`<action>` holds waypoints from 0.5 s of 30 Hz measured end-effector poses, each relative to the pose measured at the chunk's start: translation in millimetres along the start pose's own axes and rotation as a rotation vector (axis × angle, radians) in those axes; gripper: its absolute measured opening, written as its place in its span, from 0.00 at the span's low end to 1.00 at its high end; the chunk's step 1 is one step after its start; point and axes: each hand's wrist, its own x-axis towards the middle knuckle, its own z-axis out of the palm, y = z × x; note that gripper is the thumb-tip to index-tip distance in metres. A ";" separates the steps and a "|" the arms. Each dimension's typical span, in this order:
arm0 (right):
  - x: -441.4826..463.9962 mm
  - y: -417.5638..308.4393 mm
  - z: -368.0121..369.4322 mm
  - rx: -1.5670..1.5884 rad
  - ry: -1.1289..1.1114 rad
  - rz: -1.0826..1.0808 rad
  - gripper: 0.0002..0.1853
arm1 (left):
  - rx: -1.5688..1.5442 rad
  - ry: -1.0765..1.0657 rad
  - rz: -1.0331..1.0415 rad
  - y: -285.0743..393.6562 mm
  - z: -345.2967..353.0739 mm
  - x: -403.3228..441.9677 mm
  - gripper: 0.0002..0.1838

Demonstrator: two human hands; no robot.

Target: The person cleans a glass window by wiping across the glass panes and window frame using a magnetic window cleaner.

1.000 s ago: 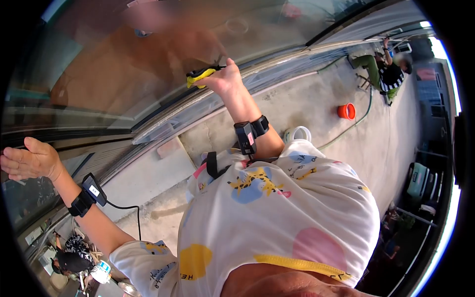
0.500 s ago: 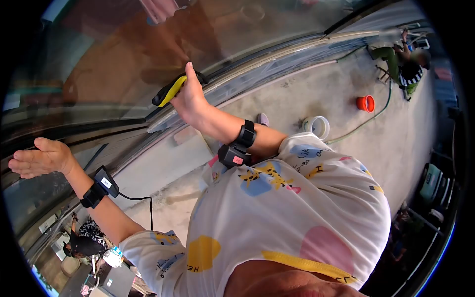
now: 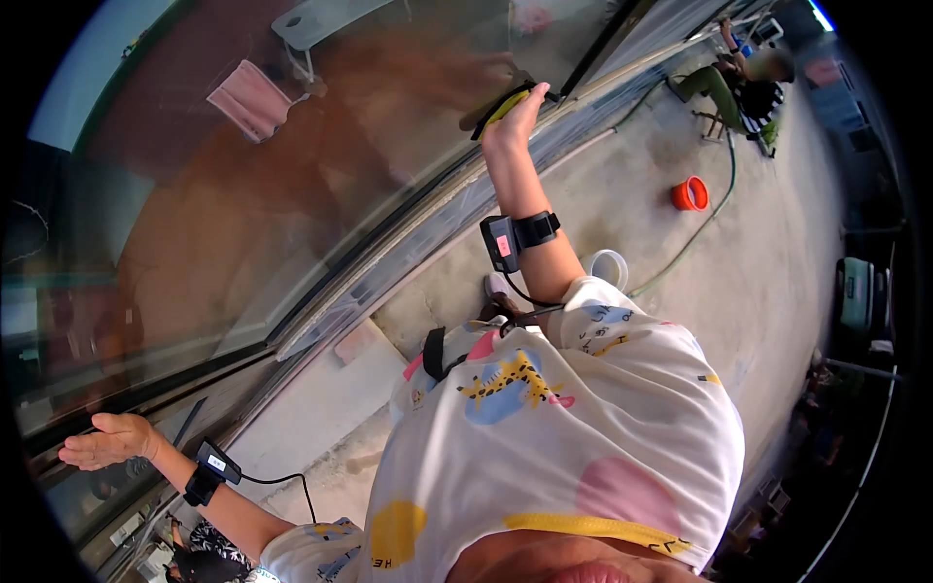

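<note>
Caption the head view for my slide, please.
Right hand holding a black-and-yellow pad at a dark-framed reflective glass pane, left hand open.

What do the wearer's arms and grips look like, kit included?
Left grip and right grip: bare where they show. Short white sleeves, printed in yellow and blue with dark lettering. Each black wristband carries a dark box: white label on the left one, pink label on the right. A thin black cable leads off each.

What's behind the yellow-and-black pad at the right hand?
Glass. Around the pad, blurry brown shapes show in it; reflected or seen through, can't tell. The patch directly behind the pad and right hand is covered.
</note>
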 end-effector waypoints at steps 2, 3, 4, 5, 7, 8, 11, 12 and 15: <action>35.6 -25.0 7.0 -0.135 -0.009 -0.199 0.43 | 0.053 -0.014 0.024 -7.1 -1.6 -3.9 0.29; 57.7 -39.9 11.0 -0.193 0.013 -0.225 0.44 | 0.044 -0.005 0.025 -5.8 -2.7 -2.0 0.28; 69.4 -59.3 26.8 -0.257 -0.042 -0.363 0.44 | 0.035 0.003 0.025 -4.6 -3.4 -0.1 0.28; 80.4 -80.1 42.5 -0.323 -0.091 -0.497 0.44 | 0.044 -0.001 0.041 -6.0 -4.9 1.3 0.28; 103.6 -121.3 75.2 -0.340 -0.272 -0.754 0.37 | 0.078 -0.003 0.071 -10.1 -6.6 1.1 0.28; 126.9 -144.4 80.5 -0.460 -0.402 -0.902 0.37 | 0.097 -0.007 0.074 -11.7 -6.7 -0.6 0.28; 174.2 -153.2 75.9 -0.411 -0.256 -0.875 0.29 | 0.126 -0.041 0.103 -9.9 -9.8 2.7 0.29; 185.9 -152.6 74.4 -0.404 -0.209 -0.939 0.28 | 0.134 -0.054 0.116 -6.5 -9.9 7.2 0.29; 168.1 -124.6 40.3 -0.453 -0.170 -0.941 0.29 | 0.167 -0.108 0.126 1.3 -13.2 11.5 0.30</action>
